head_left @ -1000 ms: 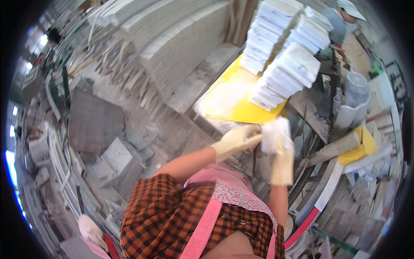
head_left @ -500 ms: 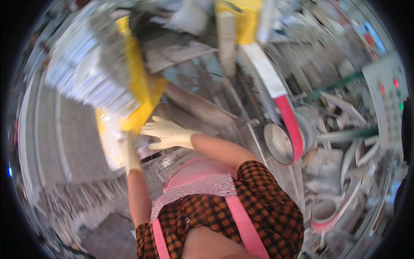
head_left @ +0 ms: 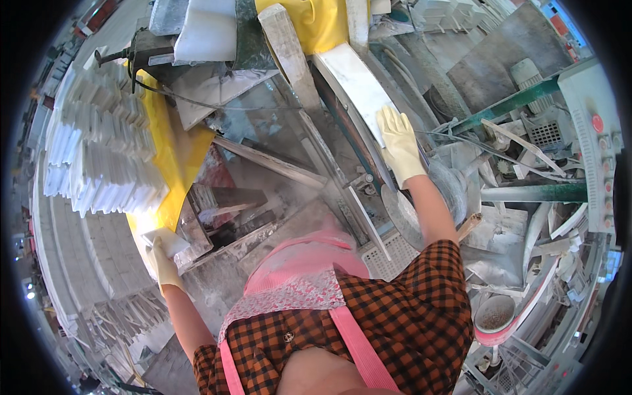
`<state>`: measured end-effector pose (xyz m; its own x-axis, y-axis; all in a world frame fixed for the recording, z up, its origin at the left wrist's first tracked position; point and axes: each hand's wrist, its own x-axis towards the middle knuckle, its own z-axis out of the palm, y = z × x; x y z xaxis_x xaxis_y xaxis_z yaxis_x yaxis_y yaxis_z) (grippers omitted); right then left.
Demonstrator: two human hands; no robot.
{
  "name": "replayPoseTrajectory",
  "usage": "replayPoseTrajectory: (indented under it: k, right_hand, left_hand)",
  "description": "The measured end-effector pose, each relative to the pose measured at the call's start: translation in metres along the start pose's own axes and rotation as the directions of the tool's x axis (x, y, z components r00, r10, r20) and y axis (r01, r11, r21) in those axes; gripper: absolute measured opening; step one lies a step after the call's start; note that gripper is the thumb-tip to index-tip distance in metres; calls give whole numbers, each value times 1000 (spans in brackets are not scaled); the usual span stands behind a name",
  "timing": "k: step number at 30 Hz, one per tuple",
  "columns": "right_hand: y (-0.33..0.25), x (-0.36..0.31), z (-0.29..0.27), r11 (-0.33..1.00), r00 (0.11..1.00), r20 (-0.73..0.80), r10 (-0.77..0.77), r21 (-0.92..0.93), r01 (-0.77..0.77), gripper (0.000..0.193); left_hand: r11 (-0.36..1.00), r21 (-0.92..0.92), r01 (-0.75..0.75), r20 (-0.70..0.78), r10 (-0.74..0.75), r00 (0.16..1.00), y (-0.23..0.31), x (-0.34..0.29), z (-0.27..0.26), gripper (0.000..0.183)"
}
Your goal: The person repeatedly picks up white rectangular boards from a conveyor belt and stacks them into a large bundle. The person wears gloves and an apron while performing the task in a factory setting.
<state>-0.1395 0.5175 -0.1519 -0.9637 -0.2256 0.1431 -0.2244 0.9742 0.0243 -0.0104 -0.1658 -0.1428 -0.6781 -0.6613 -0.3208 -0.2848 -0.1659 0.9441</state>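
My left hand [head_left: 162, 266], in a pale rubber glove, grips the edge of a small white slab [head_left: 170, 242]. This slab lies at the near end of a yellow sheet [head_left: 176, 191], beside tall stacks of thin white slabs [head_left: 108, 141]. On the other side, my gloved right hand [head_left: 399, 146] is laid with fingers stretched out on the near end of a long white strip [head_left: 352, 85]. That strip slopes down from a yellow cover [head_left: 319, 26] between two pale posts. A round wheel [head_left: 400, 212] sits just below my right hand, partly hidden by my forearm.
Wooden beams [head_left: 270, 161] and metal rails cross the dusty middle. At right stand a control panel [head_left: 596, 141] with a red button, a green bar [head_left: 533, 192], and scattered offcuts. A pink-rimmed bucket [head_left: 494, 316] stands lower right. Layered grey slabs [head_left: 79, 250] lie at left.
My right hand has moved from beside my left hand across to the white strip. My left hand has shifted left and down. The red strip by the wheel no longer shows.
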Motion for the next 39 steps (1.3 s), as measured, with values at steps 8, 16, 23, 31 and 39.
replayPoseTrajectory:
  k: [8, 16, 23, 31, 39]
  right_hand:
    - [6, 26, -2, 998, 992, -129, 11, -57, -18, 65]
    - [1, 78, 14, 966, 998, 5, -69, -248, 68, 71]
    - [10, 88, 26, 993, 988, -118, -95, -82, 86, 54]
    - [-39, 107, -59, 903, 991, -15, 130, 416, -112, 37]
    - [-361, 61, -77, 171, 953, 50, -297, 985, 2, 35]
  left_hand:
    - [1000, 2, 29, -48, -29, 998, 1, -3, -2, 53]
    - [1000, -11, -18, -15, 18, 1000, -10, -2, -12, 54]
    - [921, 382, -75, 34, 67, 997, -4, -6, 5, 29]
    - [576, 798, -177, 42, 240, 970, 75, -79, 17, 52]
    - [747, 654, -125, 87, 90, 992, 62, -20, -3, 53]
